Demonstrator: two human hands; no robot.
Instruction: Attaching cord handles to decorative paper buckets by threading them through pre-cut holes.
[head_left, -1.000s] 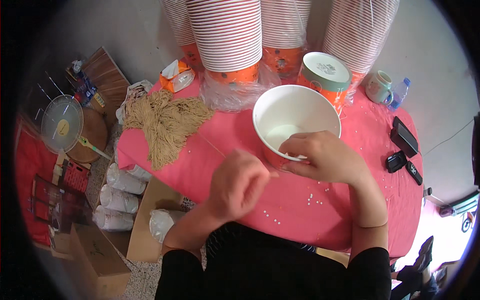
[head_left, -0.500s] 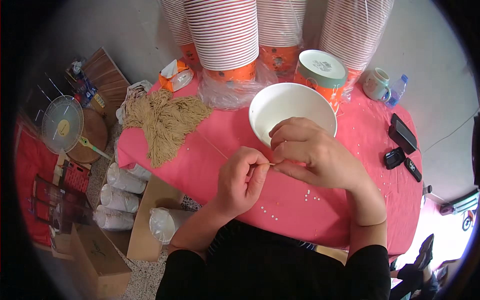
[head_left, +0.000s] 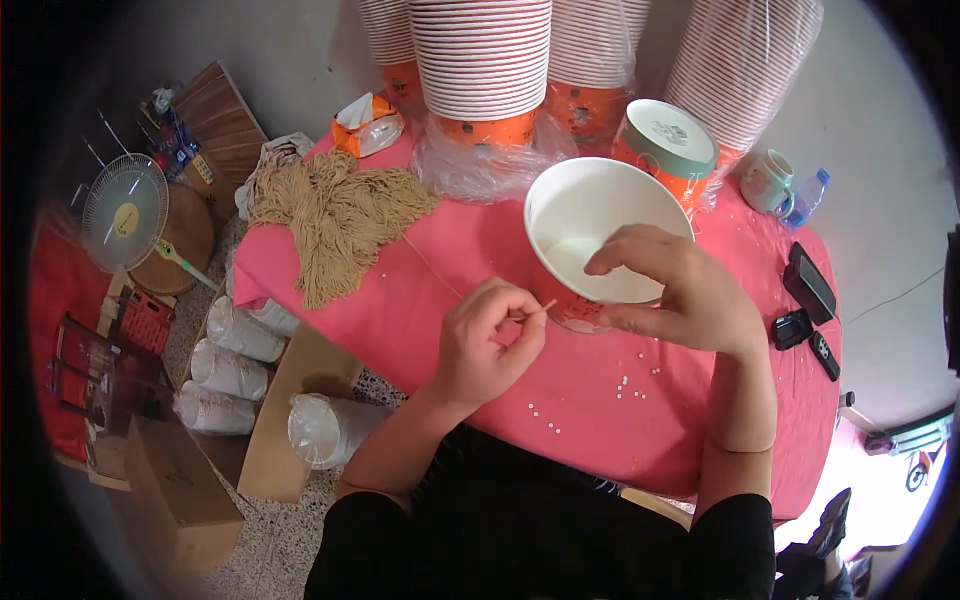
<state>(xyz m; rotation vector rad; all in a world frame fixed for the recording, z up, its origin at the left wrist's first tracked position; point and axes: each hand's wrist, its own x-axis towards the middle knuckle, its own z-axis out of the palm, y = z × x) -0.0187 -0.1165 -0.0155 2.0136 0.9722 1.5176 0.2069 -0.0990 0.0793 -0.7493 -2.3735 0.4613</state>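
Note:
My left hand [head_left: 490, 338], thumb and fingers pressed together, pinches a thin tan cord [head_left: 432, 268] whose short end sticks out to the right. The cord runs back to a loose tan yarn bundle [head_left: 340, 220] lying at the left of the table. My right hand [head_left: 690, 290] is apart from the cord, thumb and fingers spread, in front of a large white paper bucket [head_left: 560, 215] with a red-orange outside. Nothing shows between the right fingers. Small white discs [head_left: 622, 388] lie scattered on the pink tablecloth [head_left: 580, 440] near both hands.
Tall stacks of paper buckets [head_left: 485, 60] stand along the back, near an upside-down orange bucket [head_left: 665, 145]. A mug [head_left: 767, 182], a bottle [head_left: 806, 198] and a black case [head_left: 810, 280] are at the right. Cartons [head_left: 185, 490] and a fan [head_left: 125, 212] stand left of the table.
My right hand has let go of the cord's end, opened and moved right toward the bucket. The left hand still pinches the cord. The whole view has shifted slightly.

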